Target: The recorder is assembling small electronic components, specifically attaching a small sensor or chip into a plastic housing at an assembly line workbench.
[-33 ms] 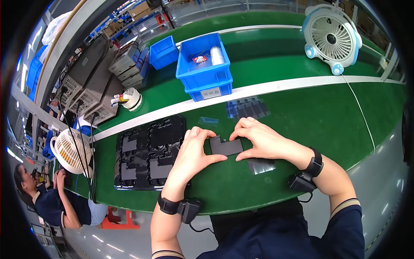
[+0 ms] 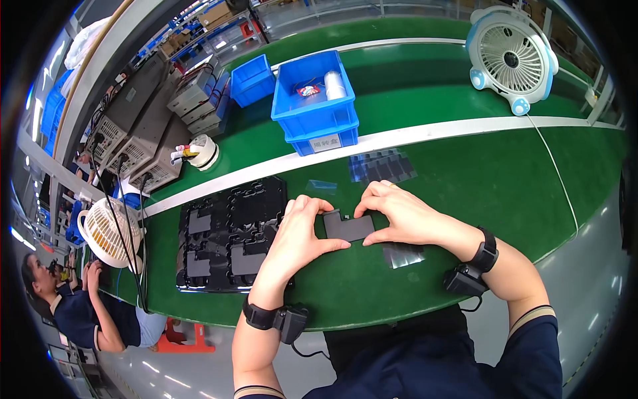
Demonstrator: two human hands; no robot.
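Observation:
A flat dark grey L-shaped piece (image 2: pixel 348 229) is between my two hands, just above or on the green bench; I cannot tell which. My left hand (image 2: pixel 298 229) grips its left end, fingertips at the upper corner and thumb by the lower edge. On the right end, my right hand (image 2: pixel 403 218) pinches it with forefinger and thumb. To the left, partly behind my left hand, lies a black moulded tray (image 2: pixel 229 233) with similar grey pieces in some of its hollows. Clear film strips (image 2: pixel 382 166) lie beyond my hands, and another clear film piece (image 2: pixel 403 255) is below my right hand.
Stacked blue bins (image 2: pixel 312 116) stand behind a white rail (image 2: pixel 412 135), with a smaller blue bin (image 2: pixel 252 81) beside them. A blue-white fan (image 2: pixel 510 60) is at the far right. Grey equipment, a white fan (image 2: pixel 111 233) and hanging cables are left, near a seated person (image 2: pixel 100 312).

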